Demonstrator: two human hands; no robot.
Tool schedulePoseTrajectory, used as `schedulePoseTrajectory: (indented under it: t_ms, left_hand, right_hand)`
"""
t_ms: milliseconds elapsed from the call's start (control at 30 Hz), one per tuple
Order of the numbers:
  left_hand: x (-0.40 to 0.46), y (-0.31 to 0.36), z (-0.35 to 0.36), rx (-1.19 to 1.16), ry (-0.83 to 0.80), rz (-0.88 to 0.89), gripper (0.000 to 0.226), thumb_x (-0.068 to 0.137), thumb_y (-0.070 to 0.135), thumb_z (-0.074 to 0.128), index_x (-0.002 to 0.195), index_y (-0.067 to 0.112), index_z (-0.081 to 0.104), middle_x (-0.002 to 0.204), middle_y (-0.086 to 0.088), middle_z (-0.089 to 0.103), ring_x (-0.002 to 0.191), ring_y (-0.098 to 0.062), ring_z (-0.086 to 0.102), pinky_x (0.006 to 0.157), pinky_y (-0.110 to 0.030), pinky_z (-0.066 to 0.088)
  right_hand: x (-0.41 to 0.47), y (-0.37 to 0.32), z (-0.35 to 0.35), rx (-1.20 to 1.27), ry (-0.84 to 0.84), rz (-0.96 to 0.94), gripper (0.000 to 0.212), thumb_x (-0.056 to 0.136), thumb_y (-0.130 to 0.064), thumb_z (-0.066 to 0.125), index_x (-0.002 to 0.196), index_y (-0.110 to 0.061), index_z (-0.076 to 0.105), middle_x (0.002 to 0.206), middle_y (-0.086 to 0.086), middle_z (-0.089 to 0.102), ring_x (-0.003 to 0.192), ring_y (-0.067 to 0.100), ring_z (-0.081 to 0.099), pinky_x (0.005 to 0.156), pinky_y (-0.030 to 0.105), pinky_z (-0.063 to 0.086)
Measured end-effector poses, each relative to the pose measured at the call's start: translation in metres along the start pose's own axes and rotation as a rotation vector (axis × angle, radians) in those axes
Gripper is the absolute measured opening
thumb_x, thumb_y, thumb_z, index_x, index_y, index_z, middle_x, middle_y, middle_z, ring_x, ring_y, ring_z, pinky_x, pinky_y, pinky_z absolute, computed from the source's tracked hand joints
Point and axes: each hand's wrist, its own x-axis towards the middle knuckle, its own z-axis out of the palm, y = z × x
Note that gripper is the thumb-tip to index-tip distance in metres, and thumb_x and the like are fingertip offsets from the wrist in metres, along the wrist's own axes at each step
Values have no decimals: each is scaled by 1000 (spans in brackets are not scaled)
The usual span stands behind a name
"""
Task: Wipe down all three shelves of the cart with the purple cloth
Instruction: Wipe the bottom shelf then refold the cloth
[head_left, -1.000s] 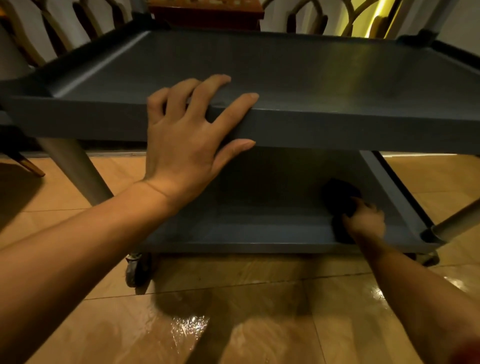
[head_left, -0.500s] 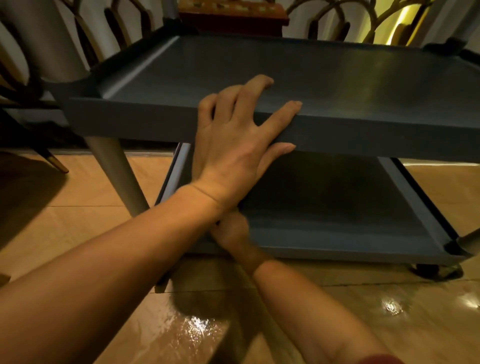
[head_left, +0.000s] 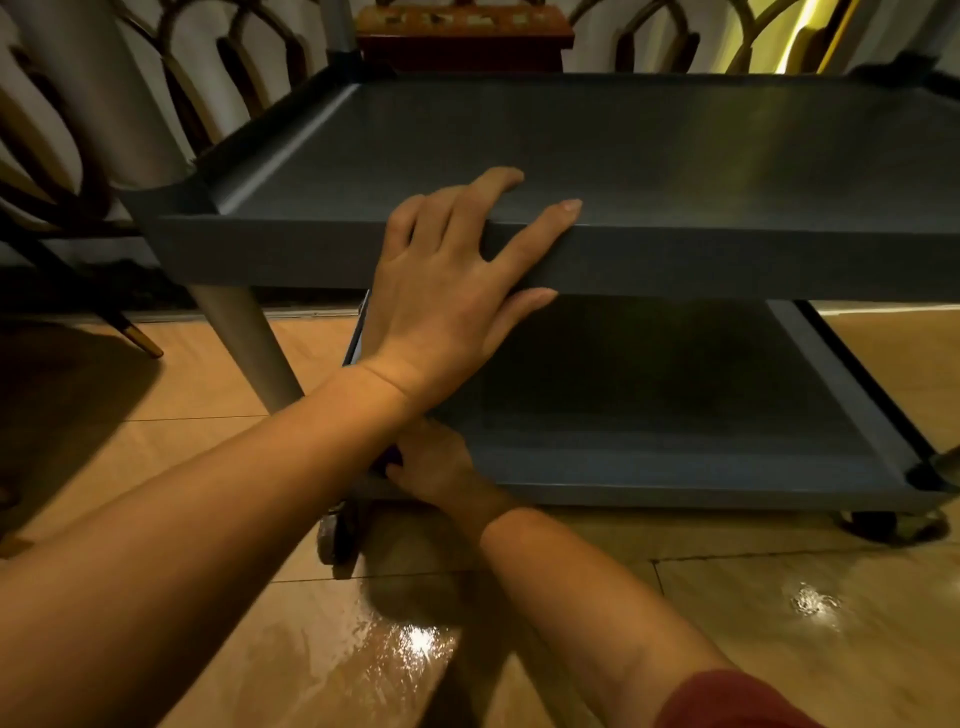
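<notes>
Purple cloth (head_left: 388, 458), mostly hidden, sits gripped under our right hand (head_left: 441, 467) at the bottom shelf's (head_left: 675, 447) near-left corner, while our open left hand (head_left: 452, 291) should steady the cart (head_left: 727, 260) for overlapping strokes.

A single head-worn camera looks forward and down, close to the cart (head_left: 675, 260), its near edge filling the frame with floor (head_left: 727, 623) beneath
</notes>
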Motion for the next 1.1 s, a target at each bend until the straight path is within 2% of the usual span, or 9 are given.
schedulePoseTrajectory:
  t_ms: [133,333,467,633,800,967,1100]
  left_hand:
    - [-1,-1,1,27,-14,21,59,98,49,55,151,27,41,147,-22,48,122,-40,51,102,-49,33]
    - [0,-1,-3,73,-56,-7,57,99,51,52,151,31,40,147,-21,47,122,-39,51,102,-51,35]
    - [0,0,-6,88,-93,0,58,100,51,51,153,32,37,151,-21,43,124,-40,49,103,-52,36]
    - [0,5,-7,98,-104,-19,57,100,50,51,152,32,33,151,-21,41,124,-39,47,104,-52,36]
    - [0,14,-8,40,-117,-99,62,97,64,45,150,34,35,151,-17,40,129,-36,43,111,-53,28]
    - [1,20,-6,88,-130,-136,58,99,61,43,151,37,31,152,-18,39,133,-38,41,113,-55,26]
    - [-2,25,-4,124,-102,-127,59,101,57,45,153,35,29,151,-19,40,141,-38,34,118,-56,21]
  right_hand:
    - [-12,13,-7,-27,-47,34,45,92,-29,62,137,-25,55,129,13,54,112,37,54,87,45,49]
    - [-24,18,-18,-28,-57,33,41,94,-19,58,134,-24,58,131,13,54,115,37,53,90,48,49]
    - [-35,30,-27,-155,-44,30,47,93,-20,60,138,-30,55,135,13,49,121,36,49,91,45,51]
    - [-59,72,-41,-279,-14,88,52,89,-20,63,138,-34,52,130,13,51,116,34,52,82,39,50]
    - [-103,138,-82,-371,25,311,50,88,-24,60,137,-32,53,130,12,53,115,34,53,83,40,53]
    - [-169,223,-133,-463,29,578,55,96,-29,56,149,-30,41,135,14,50,120,35,52,89,42,52]
    - [-214,278,-169,-439,83,849,48,101,-23,48,149,-22,40,135,21,47,121,42,50,92,49,50]
